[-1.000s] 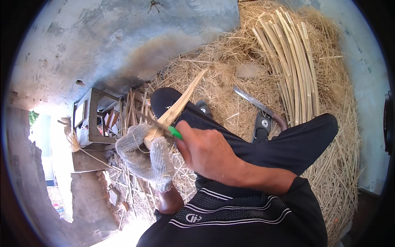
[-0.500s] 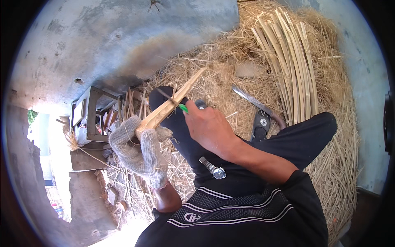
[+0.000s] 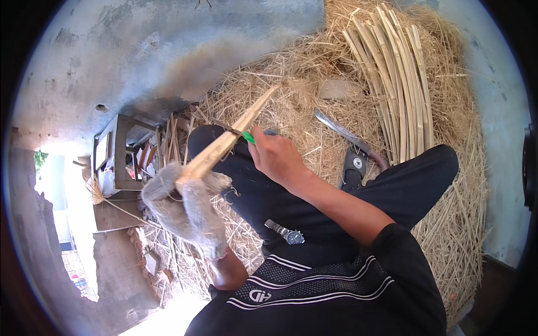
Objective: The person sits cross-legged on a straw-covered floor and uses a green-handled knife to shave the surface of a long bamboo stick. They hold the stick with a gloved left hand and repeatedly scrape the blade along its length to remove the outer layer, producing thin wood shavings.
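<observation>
My left hand (image 3: 193, 210), in a grey knitted glove, is closed round the thick end of a pale split-wood strip (image 3: 216, 150). The strip slants up and away to the right, tapering to a thin tip. Bare-skinned, my right hand (image 3: 278, 161) grips a knife by its green handle (image 3: 248, 137). The knife's thin dark blade lies across the strip about midway, touching it, with shavings curling near the edge. Below the strip is my dark-trousered left knee. A metal-band wristwatch (image 3: 288, 233) rests on my lap.
A curved machete (image 3: 344, 130) with a brown handle lies beside my dark shoe (image 3: 354, 166). Several long pale strips (image 3: 412, 101) are stacked at the far right on straw shavings (image 3: 454, 213). At the left stands a wooden frame box (image 3: 119, 157) near the blue-grey wall (image 3: 145, 50).
My left hand and the strip have shifted slightly left and now look steeper. The knife stays across the strip, and my right hand has moved a little.
</observation>
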Tool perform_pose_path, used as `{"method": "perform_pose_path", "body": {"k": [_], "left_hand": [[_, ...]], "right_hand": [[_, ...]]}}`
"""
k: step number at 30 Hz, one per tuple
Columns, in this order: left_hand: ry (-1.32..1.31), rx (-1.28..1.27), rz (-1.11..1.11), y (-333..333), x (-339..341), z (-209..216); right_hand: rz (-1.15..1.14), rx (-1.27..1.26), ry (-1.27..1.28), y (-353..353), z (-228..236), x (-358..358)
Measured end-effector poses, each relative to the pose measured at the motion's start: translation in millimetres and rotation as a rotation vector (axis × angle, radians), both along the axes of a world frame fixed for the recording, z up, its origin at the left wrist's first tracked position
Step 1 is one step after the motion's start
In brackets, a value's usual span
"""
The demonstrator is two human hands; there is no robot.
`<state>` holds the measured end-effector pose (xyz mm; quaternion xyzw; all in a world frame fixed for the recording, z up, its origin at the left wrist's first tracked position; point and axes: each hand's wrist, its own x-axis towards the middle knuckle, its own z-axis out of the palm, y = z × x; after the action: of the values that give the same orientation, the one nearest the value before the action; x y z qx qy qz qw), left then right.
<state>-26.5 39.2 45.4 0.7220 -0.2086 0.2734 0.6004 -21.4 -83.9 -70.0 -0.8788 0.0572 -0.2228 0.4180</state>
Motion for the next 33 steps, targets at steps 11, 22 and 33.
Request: {"method": "perform_pose_path", "body": {"k": [11,22,33], "left_hand": [[0.114,-0.063,-0.113,21.8,-6.9,17.1],[0.014,-0.078,-0.040,20.0,-16.6,7.8],[0.053,-0.075,0.031,15.2,-3.3,-0.5]], "right_hand": [[-0.226,-0.225,0.346,-84.9,-182.0,-18.8],[0.170,0.156,-0.168,11.9,58.5,-46.3],[-0.113,-0.184,-0.041,13.2,-24.1,6.8]]}}
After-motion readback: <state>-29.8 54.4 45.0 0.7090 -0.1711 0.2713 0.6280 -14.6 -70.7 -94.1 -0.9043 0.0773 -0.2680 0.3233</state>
